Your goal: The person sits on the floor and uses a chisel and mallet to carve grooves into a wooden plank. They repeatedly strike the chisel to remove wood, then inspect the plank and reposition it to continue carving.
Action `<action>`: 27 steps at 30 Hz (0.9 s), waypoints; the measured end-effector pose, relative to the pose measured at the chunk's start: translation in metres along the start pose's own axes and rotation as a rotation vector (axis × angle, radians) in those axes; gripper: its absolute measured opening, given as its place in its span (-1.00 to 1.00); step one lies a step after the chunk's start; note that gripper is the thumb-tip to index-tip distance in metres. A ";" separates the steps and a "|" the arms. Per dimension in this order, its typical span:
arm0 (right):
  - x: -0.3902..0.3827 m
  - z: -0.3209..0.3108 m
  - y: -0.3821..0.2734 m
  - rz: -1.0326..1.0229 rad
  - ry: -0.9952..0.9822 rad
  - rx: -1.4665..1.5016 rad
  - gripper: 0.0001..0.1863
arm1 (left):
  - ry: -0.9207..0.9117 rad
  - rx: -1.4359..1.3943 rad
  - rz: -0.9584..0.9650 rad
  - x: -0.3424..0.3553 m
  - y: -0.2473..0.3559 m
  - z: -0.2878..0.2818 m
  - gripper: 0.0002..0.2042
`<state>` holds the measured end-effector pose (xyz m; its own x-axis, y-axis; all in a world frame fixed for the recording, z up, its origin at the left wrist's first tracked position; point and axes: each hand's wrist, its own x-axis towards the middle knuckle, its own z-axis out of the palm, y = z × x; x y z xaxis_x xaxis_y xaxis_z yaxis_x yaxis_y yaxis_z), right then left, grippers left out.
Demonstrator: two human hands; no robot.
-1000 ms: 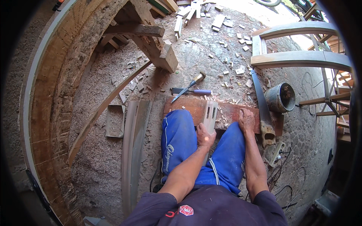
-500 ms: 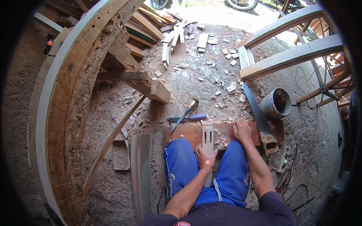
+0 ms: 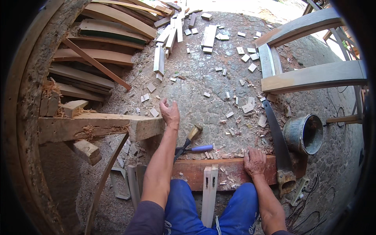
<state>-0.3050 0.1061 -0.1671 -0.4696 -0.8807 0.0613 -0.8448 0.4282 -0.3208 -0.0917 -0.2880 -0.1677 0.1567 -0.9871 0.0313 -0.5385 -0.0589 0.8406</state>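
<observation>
Left hand (image 3: 169, 112) has left the pale slotted wood piece (image 3: 209, 192) and reached up to mid-frame, fingers loosely curled and holding nothing, just right of the rough beam end (image 3: 145, 127). Right hand (image 3: 254, 161) stays flat, fingers spread, on the reddish plank (image 3: 235, 172) at lower centre, pale piece lying across it. Mallet (image 3: 192, 135) and blue-handled chisel (image 3: 197, 149) lie between the arms; handsaw (image 3: 276, 137) and metal bucket (image 3: 303, 133) at right.
</observation>
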 end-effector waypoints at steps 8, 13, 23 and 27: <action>0.009 -0.009 -0.002 0.087 -0.117 0.057 -0.67 | 0.138 0.405 0.165 0.136 0.036 0.093 -0.27; 0.018 -0.013 -0.004 0.099 -0.131 0.077 -0.69 | 0.317 0.527 0.149 0.176 0.050 0.104 -0.14; 0.018 -0.012 -0.004 0.100 -0.157 0.116 -0.68 | 0.075 0.594 -0.141 0.279 0.019 0.069 -0.27; 0.018 -0.013 -0.003 0.118 -0.189 0.096 -0.68 | 0.097 0.577 -0.007 0.257 0.063 0.102 -0.56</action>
<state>-0.3143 0.0921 -0.1525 -0.5002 -0.8516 -0.1568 -0.7542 0.5174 -0.4044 -0.1699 -0.5602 -0.1615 0.2224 -0.9699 0.0991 -0.8966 -0.1635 0.4116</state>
